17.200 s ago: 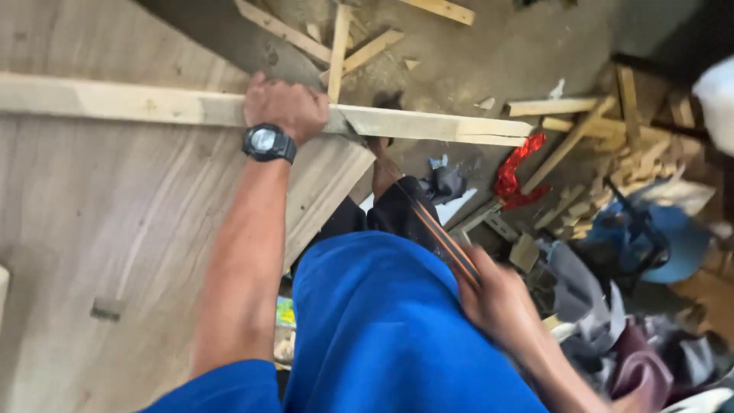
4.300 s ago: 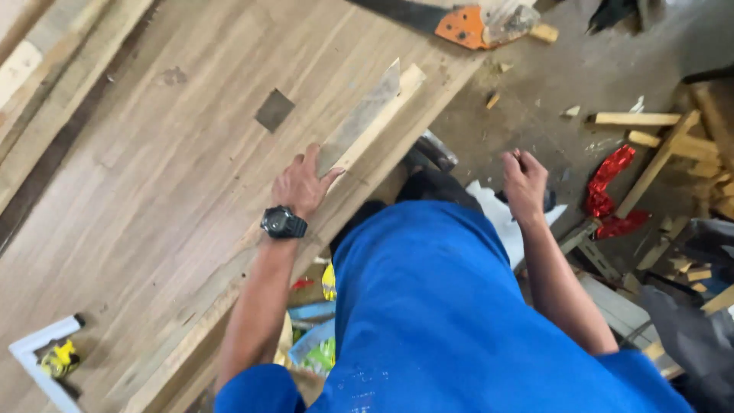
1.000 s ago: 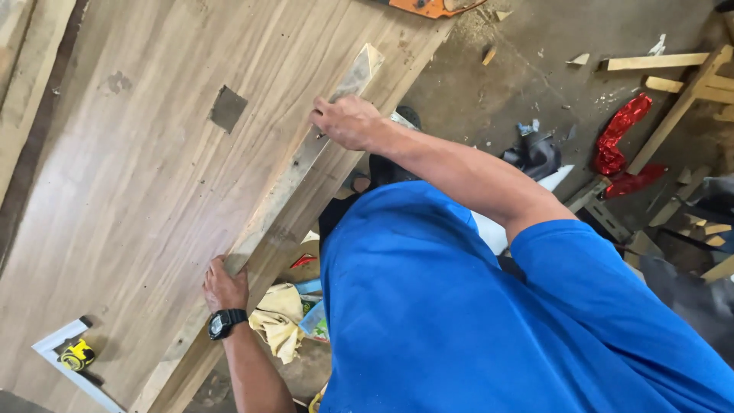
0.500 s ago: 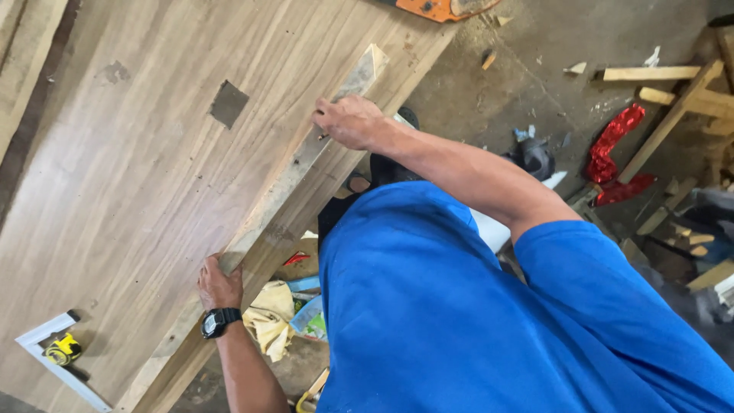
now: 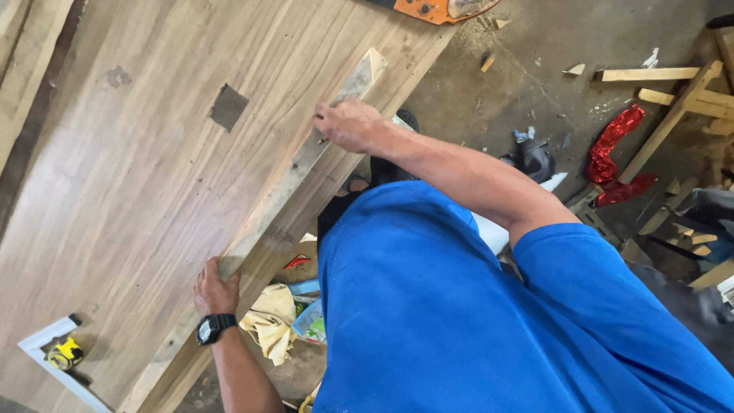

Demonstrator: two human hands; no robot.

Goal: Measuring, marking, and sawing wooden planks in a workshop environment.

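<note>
Long pale wooden strip, flat along the big wood panel's near edge.

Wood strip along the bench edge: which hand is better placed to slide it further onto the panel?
Probably right. The right hand presses on the wood strip near its far end, fingers on top. The left hand only grips the near end at the panel edge, so it mostly steadies.
</note>
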